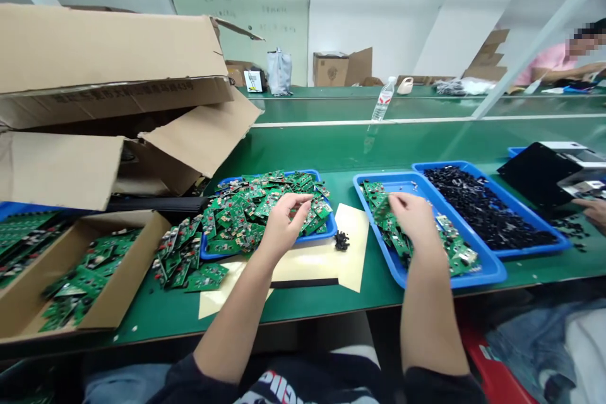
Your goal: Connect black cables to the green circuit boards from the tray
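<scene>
Circuit boards (pixel 249 214) heaped in blue trays (pixel 485 276), one pinched by the right hand (pixel 413 218), others near the left hand (pixel 285 222), half-curled, its hold unclear.

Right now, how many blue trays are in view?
5: a tray heaped with circuit boards by the left hand; a tray under the right hand; a tray of black pieces beside that; a rim at far left; a rim behind the black device. More may be hidden.
</scene>
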{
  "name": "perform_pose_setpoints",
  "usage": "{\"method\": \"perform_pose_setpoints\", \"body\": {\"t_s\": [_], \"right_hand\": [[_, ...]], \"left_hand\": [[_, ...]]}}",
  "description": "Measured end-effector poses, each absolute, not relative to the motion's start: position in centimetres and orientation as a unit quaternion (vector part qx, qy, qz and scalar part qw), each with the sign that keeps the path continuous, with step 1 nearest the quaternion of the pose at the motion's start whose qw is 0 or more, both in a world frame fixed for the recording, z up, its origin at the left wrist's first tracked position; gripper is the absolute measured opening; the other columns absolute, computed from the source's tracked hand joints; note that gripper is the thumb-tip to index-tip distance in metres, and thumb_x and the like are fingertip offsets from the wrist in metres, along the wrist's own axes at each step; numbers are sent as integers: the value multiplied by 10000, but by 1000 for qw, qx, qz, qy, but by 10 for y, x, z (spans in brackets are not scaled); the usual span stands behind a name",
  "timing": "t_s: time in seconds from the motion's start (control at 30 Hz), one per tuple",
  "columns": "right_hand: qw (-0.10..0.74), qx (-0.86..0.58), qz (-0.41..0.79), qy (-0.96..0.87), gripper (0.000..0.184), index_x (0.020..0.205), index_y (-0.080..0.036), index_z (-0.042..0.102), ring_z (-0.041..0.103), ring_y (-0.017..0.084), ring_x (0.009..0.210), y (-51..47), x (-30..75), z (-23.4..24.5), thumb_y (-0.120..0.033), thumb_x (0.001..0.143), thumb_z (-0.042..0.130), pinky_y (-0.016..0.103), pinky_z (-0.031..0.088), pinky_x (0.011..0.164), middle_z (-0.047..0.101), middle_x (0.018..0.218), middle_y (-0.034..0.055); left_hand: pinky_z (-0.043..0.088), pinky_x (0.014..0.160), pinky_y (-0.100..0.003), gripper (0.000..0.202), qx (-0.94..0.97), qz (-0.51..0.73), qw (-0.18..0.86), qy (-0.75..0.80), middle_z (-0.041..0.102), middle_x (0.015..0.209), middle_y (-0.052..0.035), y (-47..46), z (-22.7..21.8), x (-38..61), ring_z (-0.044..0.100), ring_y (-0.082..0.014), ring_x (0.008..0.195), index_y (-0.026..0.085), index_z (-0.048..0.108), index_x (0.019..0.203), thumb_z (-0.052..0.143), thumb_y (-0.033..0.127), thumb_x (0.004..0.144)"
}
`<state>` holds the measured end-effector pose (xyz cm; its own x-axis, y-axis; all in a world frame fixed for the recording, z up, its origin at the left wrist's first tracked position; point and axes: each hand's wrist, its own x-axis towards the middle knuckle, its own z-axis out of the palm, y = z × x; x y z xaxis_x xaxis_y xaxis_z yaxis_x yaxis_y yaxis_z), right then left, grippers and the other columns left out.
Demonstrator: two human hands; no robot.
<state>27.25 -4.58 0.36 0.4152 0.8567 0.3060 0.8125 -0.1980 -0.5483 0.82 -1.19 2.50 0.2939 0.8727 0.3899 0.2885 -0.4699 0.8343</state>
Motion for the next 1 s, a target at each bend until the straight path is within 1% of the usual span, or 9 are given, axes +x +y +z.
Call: {"method": "perform_pose_setpoints", "body": {"t_s": [0.13, 0.3, 0.4, 0.47, 0.57, 0.63, 0.8, 0.93, 1.0], "right_hand": [[260, -845, 16, -468, 308, 848, -109, 732, 648, 324, 795, -62, 327, -5, -216, 752, 459, 398, 465, 726, 713, 778, 165], [230, -870, 11, -437, 361, 1021, -96, 696, 644, 331, 864, -60, 341, -10, -215, 742, 501, 421, 469, 787, 706, 900, 176], [269, -852, -22, -448, 412, 1112, -91, 648, 625, 324, 919, -62, 324, -8, -272, 776, 492, 445, 461, 836, 685, 965, 182], [327, -804, -31, -495, 401, 1101, -97, 645, 618, 303, 923, -67, 304, -5, -298, 797, 479, 448, 464, 850, 673, 972, 174], [403, -693, 37, -597, 341, 1049, -131, 654, 615, 262, 922, -84, 267, -5, -314, 809, 493, 406, 500, 814, 652, 1026, 152], [427, -642, 93, -630, 271, 987, -166, 663, 628, 229, 840, -100, 242, -12, -298, 820, 496, 374, 519, 753, 668, 965, 116], [388, -636, 249, -619, 243, 825, -167, 679, 633, 194, 659, -139, 196, -48, -299, 832, 475, 319, 510, 609, 704, 808, 90], [399, -655, 353, -536, 267, 923, -144, 670, 634, 188, 634, -155, 180, -71, -329, 798, 522, 299, 516, 560, 695, 764, 84], [418, -653, 408, -482, 277, 890, -146, 671, 629, 177, 596, -156, 176, -74, -371, 781, 552, 279, 515, 515, 681, 714, 68]], "left_hand": [[514, 662, -273, 164, 801, 359, 256, 404, 611, 912, -56, -39, 44, -16, 596, -156, 790, 181, 633, 920, 522, 285, 860], [506, 848, -380, 135, 876, 217, 193, 386, 646, 979, -78, -73, 2, -28, 603, -216, 952, 180, 630, 942, 604, 212, 814], [486, 929, -408, 275, 911, 179, 153, 339, 597, 1199, -132, -83, -32, -14, 560, -253, 1118, 171, 605, 1057, 644, 197, 787], [462, 964, -455, 336, 928, 161, 119, 314, 570, 1254, -163, -84, -46, -3, 533, -293, 1173, 154, 596, 1077, 683, 210, 757], [479, 938, -476, 276, 942, 152, 93, 283, 628, 1174, -140, -81, -55, 5, 562, -308, 1143, 159, 613, 1008, 692, 233, 754], [499, 910, -466, 207, 948, 161, 74, 266, 650, 1130, -126, -81, -58, 4, 584, -299, 1115, 164, 615, 972, 663, 219, 779], [532, 876, -426, 148, 948, 202, 10, 247, 668, 1081, -128, -90, -71, 3, 626, -273, 1056, 141, 607, 982, 525, 173, 863], [542, 866, -384, 193, 936, 243, -17, 253, 680, 1038, -129, -95, -75, 6, 638, -251, 1037, 133, 608, 949, 421, 139, 905], [550, 844, -363, 195, 928, 266, 3, 261, 698, 932, -111, -94, -73, 7, 656, -239, 994, 139, 607, 911, 412, 134, 907]]}}
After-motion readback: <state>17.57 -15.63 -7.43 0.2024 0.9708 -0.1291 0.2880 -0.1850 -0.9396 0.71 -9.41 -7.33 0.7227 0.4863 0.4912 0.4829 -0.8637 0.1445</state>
